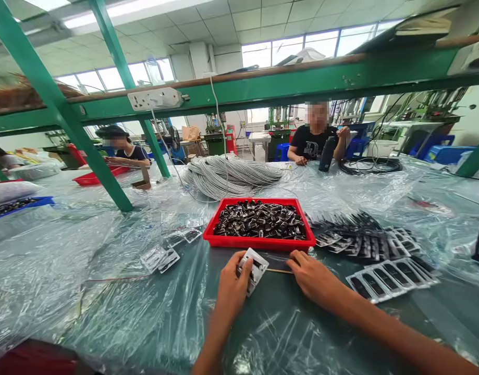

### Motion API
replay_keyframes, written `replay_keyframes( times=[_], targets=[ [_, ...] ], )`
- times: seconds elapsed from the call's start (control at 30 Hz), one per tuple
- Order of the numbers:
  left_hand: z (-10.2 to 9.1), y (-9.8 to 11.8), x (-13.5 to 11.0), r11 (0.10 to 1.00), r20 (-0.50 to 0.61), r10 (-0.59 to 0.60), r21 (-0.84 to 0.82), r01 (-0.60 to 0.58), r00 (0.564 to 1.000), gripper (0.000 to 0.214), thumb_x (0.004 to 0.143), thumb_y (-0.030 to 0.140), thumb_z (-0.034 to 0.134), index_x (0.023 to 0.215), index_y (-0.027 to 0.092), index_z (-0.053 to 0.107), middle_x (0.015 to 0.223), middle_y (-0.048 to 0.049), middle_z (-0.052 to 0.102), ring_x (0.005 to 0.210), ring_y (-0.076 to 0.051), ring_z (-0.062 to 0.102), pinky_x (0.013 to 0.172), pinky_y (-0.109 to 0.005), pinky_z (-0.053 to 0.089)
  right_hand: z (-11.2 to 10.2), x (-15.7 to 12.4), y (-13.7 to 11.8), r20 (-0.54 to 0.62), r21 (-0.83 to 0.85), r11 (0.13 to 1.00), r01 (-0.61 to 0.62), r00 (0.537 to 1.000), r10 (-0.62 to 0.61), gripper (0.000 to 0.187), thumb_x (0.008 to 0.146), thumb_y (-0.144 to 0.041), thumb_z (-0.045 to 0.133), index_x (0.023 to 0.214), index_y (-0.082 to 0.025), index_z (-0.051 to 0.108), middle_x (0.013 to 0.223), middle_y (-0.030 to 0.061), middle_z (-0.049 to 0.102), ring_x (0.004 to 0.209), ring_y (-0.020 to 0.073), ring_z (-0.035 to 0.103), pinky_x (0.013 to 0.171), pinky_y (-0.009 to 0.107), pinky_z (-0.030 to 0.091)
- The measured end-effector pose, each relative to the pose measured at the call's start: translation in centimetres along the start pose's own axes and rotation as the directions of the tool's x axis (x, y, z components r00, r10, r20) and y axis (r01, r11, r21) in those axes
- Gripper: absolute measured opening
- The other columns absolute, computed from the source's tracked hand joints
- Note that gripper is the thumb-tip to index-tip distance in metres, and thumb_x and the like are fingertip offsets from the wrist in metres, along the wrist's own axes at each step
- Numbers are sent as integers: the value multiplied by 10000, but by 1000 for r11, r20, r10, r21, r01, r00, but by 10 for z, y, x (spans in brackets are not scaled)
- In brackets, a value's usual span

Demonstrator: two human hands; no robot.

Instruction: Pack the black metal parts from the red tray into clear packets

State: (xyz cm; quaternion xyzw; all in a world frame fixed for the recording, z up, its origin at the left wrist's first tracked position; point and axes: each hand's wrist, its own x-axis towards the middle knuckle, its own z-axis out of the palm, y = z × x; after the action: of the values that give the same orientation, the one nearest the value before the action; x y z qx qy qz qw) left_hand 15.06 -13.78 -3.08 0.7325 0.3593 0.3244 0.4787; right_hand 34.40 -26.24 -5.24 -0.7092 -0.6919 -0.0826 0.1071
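My left hand (235,281) is closed around a pale blister tray (258,268) with dark parts in it, held tilted above the table. Just in front of the red bin (258,243), my right hand (307,273) has its fingers curled together; what they hold, if anything, is hidden. A thin tan strip (279,271) runs between the two hands, and I cannot tell whether the right fingers grip it. Heaped in the bin are small black and metal parts (260,219). To the right lies a row of pale trays with black inserts (393,278).
More black-and-clear pieces (356,237) lie fanned out right of the bin. A few clear trays (160,259) rest at left. Behind the bin is a coil of grey cable (231,174). Green frame posts (106,177) stand on the plastic-covered table (145,312). A person (315,140) sits opposite.
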Motion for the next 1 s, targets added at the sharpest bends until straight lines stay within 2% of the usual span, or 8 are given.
replay_keyframes(
  times=[0.07,0.13,0.23,0.37,0.47,0.57,0.8,1.0],
  targets=[
    [2,2,24,999,-77,37,-14,-38,996,361,840,512,530,911,186,670,739,-47,692,672,-202,633,636,-283,457,-15,20,-5,-189,70,994,81,980,-67,289,838,9,437,1003,-131,628,1042,142,616,931,238,623,811,358,545],
    [7,7,51,996,-157,55,-65,-66,986,355,819,513,565,886,178,665,771,-59,695,675,-200,635,624,-281,458,-31,47,-9,-378,127,980,155,921,-97,279,898,-42,425,1077,-134,618,1070,135,600,955,220,611,845,353,548],
    [16,16,84,970,-215,54,-222,-103,975,389,748,540,647,843,163,668,786,-65,691,680,-190,626,613,-272,456,-42,92,-15,-518,59,976,212,842,-152,311,925,-79,419,1158,-125,619,1098,147,606,1025,244,587,929,398,530],
    [23,17,108,861,-267,14,-487,-147,964,420,671,533,725,822,143,690,778,-53,692,729,-173,620,689,-271,468,-27,138,-22,-521,-45,979,199,832,-192,322,946,-129,421,1182,-109,641,1123,172,630,1086,289,567,964,461,514],
    [20,8,112,786,-290,-25,-596,-160,957,397,648,497,757,812,140,697,775,-36,688,739,-153,611,713,-260,470,-11,154,-25,-568,101,978,181,818,-93,306,966,-183,436,1185,-135,644,1136,165,631,1062,283,585,945,479,519],
    [11,0,111,782,-261,25,-596,-182,965,331,680,453,756,795,149,692,777,-15,679,735,-133,600,710,-240,469,-6,159,-24,-559,338,912,231,829,-3,228,962,-209,480,1082,-191,673,1074,120,650,1016,251,615,922,436,520],
    [-8,-3,108,919,-45,147,-362,-153,988,319,783,473,657,819,156,663,726,-7,636,650,-139,570,612,-245,451,-19,160,-6,-318,708,695,125,935,155,145,833,-326,683,775,-192,688,756,34,677,677,173,629,660,305,518],
    [1,-11,110,994,-255,92,-41,-106,962,287,849,429,527,780,169,629,685,-31,634,636,-168,566,607,-274,429,-12,161,-1,-359,698,707,110,909,213,105,797,-228,630,813,-181,722,814,61,717,687,189,659,668,323,531]
  ],
)
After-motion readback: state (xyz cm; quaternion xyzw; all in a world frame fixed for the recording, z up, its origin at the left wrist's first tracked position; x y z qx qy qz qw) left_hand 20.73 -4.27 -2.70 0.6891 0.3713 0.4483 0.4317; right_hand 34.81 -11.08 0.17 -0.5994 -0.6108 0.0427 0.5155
